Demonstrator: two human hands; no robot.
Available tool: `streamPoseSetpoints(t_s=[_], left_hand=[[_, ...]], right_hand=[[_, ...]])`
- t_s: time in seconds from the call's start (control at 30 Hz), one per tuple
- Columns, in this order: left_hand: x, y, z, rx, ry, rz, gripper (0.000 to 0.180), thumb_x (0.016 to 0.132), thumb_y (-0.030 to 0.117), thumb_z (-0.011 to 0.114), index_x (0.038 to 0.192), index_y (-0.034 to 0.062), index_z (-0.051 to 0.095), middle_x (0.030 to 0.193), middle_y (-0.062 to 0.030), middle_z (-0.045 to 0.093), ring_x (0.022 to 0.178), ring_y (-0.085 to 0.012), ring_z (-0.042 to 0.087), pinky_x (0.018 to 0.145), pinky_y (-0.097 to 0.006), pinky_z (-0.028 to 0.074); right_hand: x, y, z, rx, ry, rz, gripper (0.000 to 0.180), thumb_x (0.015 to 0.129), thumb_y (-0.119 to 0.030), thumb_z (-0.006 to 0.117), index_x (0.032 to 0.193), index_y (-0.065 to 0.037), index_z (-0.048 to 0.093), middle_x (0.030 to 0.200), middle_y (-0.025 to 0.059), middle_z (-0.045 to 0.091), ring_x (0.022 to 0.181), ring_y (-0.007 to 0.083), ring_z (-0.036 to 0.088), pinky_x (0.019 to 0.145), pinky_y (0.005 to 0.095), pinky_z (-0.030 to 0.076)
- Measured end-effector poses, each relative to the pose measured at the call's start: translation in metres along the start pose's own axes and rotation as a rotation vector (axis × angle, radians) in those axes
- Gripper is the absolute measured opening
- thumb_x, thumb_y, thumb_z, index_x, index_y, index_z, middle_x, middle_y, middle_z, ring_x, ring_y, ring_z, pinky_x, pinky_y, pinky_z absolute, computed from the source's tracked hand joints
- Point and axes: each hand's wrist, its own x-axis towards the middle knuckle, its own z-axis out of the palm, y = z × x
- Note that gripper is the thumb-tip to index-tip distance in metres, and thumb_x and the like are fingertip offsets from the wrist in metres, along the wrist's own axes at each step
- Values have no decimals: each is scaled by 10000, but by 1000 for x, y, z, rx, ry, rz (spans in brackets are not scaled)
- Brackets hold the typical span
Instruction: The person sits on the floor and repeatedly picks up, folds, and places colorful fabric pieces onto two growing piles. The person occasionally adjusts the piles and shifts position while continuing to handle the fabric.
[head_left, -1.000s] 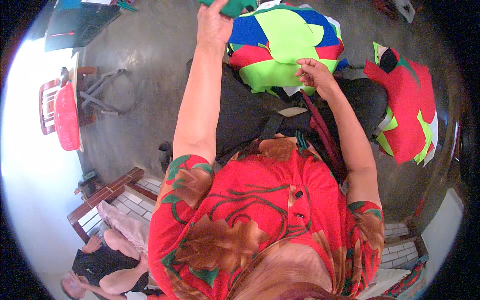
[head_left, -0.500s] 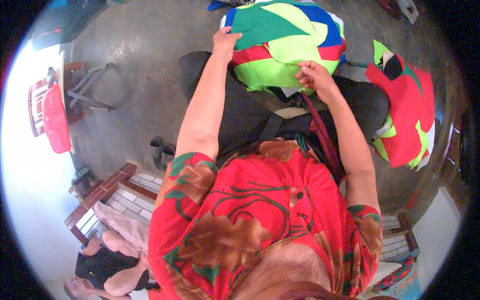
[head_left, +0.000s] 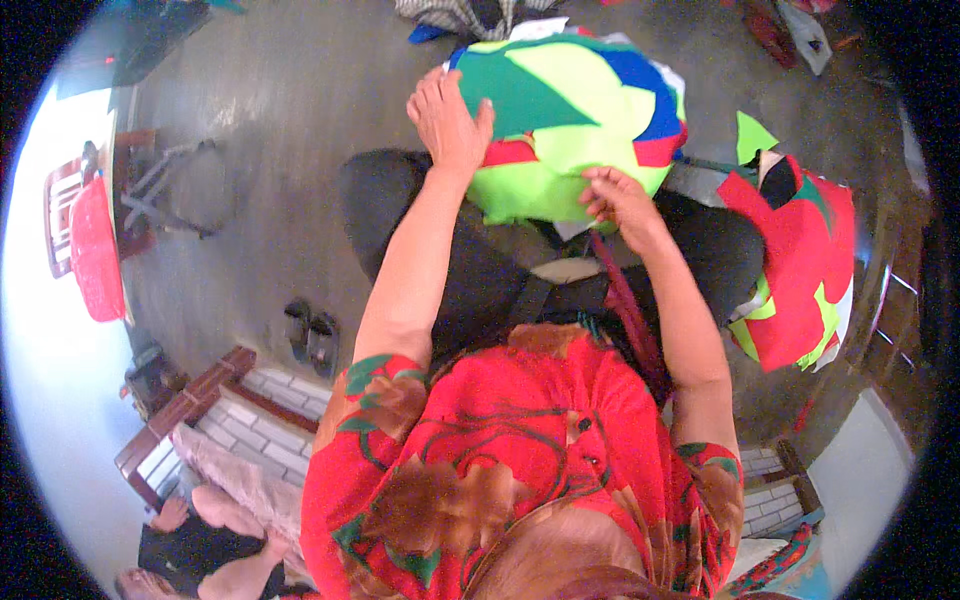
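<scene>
A heap of cut cloth pieces rests in front of my legs. A dark green piece (head_left: pixel 515 95) lies at its left, a lime-green piece (head_left: pixel 530 190) along its near side, with blue cloth (head_left: pixel 650 85) and red cloth (head_left: pixel 655 150) among them. Spread fingers of my left hand (head_left: pixel 452 125) lie on the left edge of the heap, touching the green piece, thumb apart. Curled together, the fingers of my right hand (head_left: pixel 622 205) are at the lime-green piece's near right part; whether they pinch its edge is too blurred to see.
Red and lime cloth pieces (head_left: pixel 800 270) hang in a pile right of my leg. A folding stand (head_left: pixel 165 190) and a red plastic-looking item (head_left: pixel 95 250) are at the left. Dark shoes (head_left: pixel 310 335) sit on the floor. Behind, a person (head_left: pixel 210 545) rests near a brick-patterned ledge.
My left hand has gone from gripping the green piece's edge to lying spread on it. My right hand has shifted slightly nearer to me, its fingers more closed. The whole view has tilted.
</scene>
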Motion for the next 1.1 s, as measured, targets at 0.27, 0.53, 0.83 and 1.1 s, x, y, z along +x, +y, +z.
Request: streamPoseSetpoints(t_s=[0.27, 0.53, 0.83, 1.1], left_hand=[[-24, 35, 33, 37, -205, 274, 637, 816, 416, 561, 1347, 106, 394, 1446, -158, 301, 1355, -349, 227, 1072, -562, 148], [-25, 42, 39, 91, -231, 253, 621, 827, 448, 499, 1347, 124, 398, 1446, -146, 301, 1350, -349, 233, 1066, -569, 128], [-27, 40, 46, 121, -212, 303, 635, 820, 446, 468, 1348, 102, 394, 1451, -150, 301, 1358, -352, 224, 1069, -560, 119], [-29, 41, 50, 150, -156, 353, 606, 865, 458, 410, 1345, 89, 400, 1439, -161, 319, 1344, -367, 255, 1048, -567, 173]], right_hand=[[5, 7, -4, 8, -38, 21, 221, 897, -212, 526, 1084, -99, 559, 818, 14, 623, 660, 85, 561, 587, 233, 444], [1, 2, -3, 64, -74, 24, 233, 922, -206, 498, 1114, -83, 544, 852, 15, 623, 678, 93, 578, 590, 230, 448], [2, 5, 3, 98, -76, 26, 230, 918, -185, 506, 1108, -60, 539, 843, 42, 620, 679, 112, 582, 570, 238, 454], [7, 8, 6, 65, -69, -56, 237, 907, -191, 510, 1108, -69, 545, 807, 54, 622, 643, 118, 586, 554, 254, 470]])
